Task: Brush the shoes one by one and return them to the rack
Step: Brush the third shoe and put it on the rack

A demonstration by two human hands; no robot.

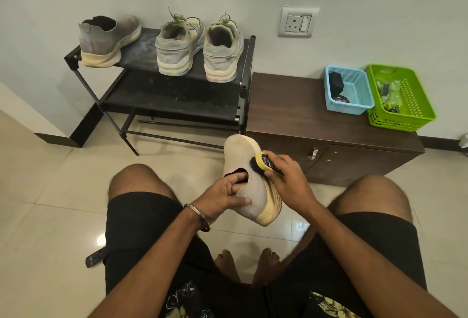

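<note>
Held shoe (249, 186) lies sideways, toe pointing away.

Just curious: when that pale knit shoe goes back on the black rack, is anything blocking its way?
Nothing visible. The pale knit slip-on shoe has open floor ahead, and the black metal rack has a free gap between the grey slip-on shoe and the laced sneakers.

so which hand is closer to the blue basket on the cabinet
Right. The right hand, gripping the brush, is below and left of the blue basket. The left hand, holding the shoe, is further left.
</note>
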